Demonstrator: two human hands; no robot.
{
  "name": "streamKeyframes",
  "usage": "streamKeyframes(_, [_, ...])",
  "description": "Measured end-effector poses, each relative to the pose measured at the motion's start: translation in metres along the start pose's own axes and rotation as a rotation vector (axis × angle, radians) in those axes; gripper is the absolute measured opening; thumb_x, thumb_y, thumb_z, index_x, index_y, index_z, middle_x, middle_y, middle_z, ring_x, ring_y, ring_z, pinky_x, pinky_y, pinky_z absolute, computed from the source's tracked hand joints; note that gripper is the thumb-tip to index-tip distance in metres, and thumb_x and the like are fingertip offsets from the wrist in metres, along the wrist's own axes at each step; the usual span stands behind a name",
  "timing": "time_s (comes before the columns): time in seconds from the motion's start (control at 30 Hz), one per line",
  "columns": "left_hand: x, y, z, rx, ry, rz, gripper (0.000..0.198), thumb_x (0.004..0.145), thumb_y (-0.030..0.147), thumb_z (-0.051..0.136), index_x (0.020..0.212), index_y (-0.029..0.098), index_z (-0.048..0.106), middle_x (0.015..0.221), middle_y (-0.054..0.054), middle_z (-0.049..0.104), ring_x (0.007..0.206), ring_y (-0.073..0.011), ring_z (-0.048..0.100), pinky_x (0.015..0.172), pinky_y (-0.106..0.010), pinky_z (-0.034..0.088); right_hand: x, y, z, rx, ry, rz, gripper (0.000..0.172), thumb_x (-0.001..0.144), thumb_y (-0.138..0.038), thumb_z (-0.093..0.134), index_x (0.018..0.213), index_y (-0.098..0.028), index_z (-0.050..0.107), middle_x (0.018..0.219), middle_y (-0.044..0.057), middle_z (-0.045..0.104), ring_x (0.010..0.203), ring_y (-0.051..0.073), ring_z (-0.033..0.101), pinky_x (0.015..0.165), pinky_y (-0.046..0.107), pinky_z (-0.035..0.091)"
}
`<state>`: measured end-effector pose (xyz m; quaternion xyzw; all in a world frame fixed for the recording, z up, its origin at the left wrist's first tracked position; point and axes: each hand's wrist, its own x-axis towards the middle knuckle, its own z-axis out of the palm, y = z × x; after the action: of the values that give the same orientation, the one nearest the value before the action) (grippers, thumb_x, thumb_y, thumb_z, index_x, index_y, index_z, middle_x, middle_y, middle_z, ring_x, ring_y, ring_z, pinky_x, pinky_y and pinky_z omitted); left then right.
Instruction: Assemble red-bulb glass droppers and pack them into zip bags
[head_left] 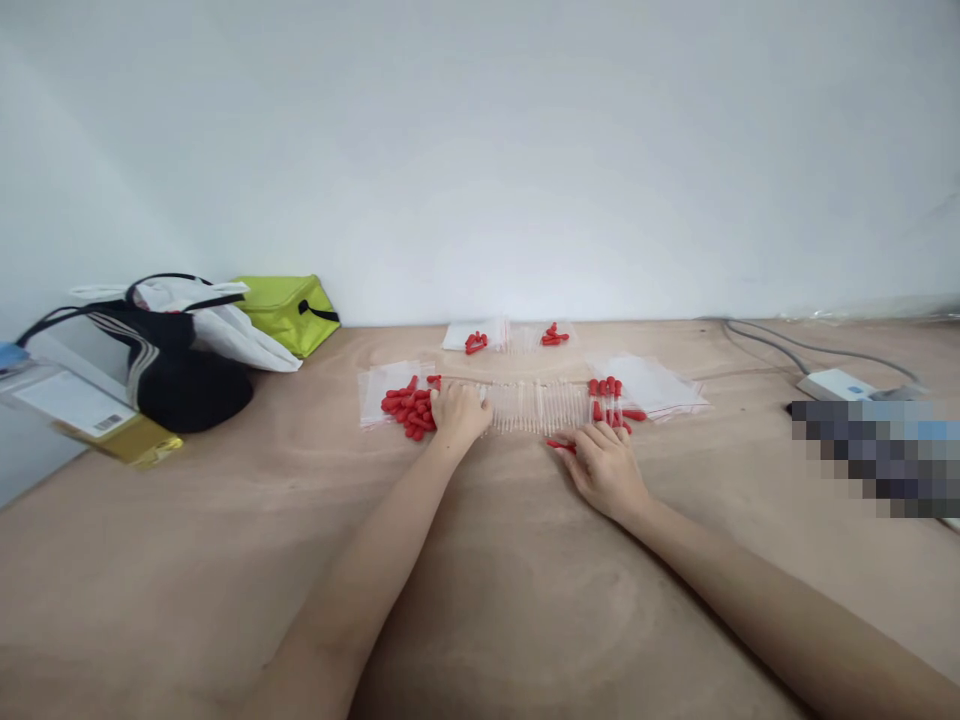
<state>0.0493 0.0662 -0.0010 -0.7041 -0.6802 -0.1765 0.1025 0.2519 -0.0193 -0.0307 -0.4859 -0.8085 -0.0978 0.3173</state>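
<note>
A row of thin clear dropper tubes (540, 408) lies side by side on the table. At its left end is my left hand (460, 414), fingers curled down; what they hold, if anything, is hidden. Just left of this hand is a heap of red rubber bulbs (409, 408), partly on clear plastic bags (371, 395). My right hand (606, 468) is closed near the row's right end, with a red rubber bulb (561, 445) sticking out between thumb and fingers. Beyond its fingers, several tubes with red bulbs fitted (606, 388) lie together.
More clear zip bags (649, 385) lie to the right. At the back are two small groups of red bulbs (476, 343) on bags. On the left stand a lime-green bag (289, 310), a black cap (191, 385) and a yellow package (120, 440). A white power strip (836, 385) with cables lies right.
</note>
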Motion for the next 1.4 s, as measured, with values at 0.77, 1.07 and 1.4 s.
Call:
streamKeyframes(0.77, [-0.051,0.002,-0.017,-0.290,0.130,0.578,0.019,0.088,0.022,0.038,0.076,0.016,0.051,0.069,0.000,0.062,0.065,-0.0144,0.056,0.081,-0.035,0.029,0.005,0.003,0.006,0.193,-0.076,0.067,0.016,0.083,-0.019,0.042,0.088,-0.019,0.057,0.086,0.005,0.059,0.081,0.018,0.050,0.070,0.032,0.031])
streamKeyframes(1.07, [-0.068,-0.005,-0.006,-0.412,0.174,0.632,0.019,0.090,0.024,0.039,0.087,0.020,0.057,0.080,0.001,0.068,0.069,-0.0113,0.061,0.084,-0.033,0.025,0.010,0.001,0.009,0.321,-0.088,0.005,0.012,0.082,-0.015,0.041,0.086,-0.019,0.052,0.084,0.003,0.062,0.078,0.016,0.055,0.075,0.032,0.030])
streamKeyframes(1.4, [-0.068,-0.004,-0.007,-0.426,0.203,0.685,0.019,0.089,0.023,0.041,0.083,0.019,0.058,0.075,0.002,0.068,0.067,-0.0108,0.061,0.084,-0.034,0.025,0.011,-0.003,0.007,0.313,-0.099,-0.027,0.012,0.083,-0.017,0.042,0.086,-0.020,0.053,0.082,0.002,0.063,0.076,0.015,0.056,0.082,0.035,0.026])
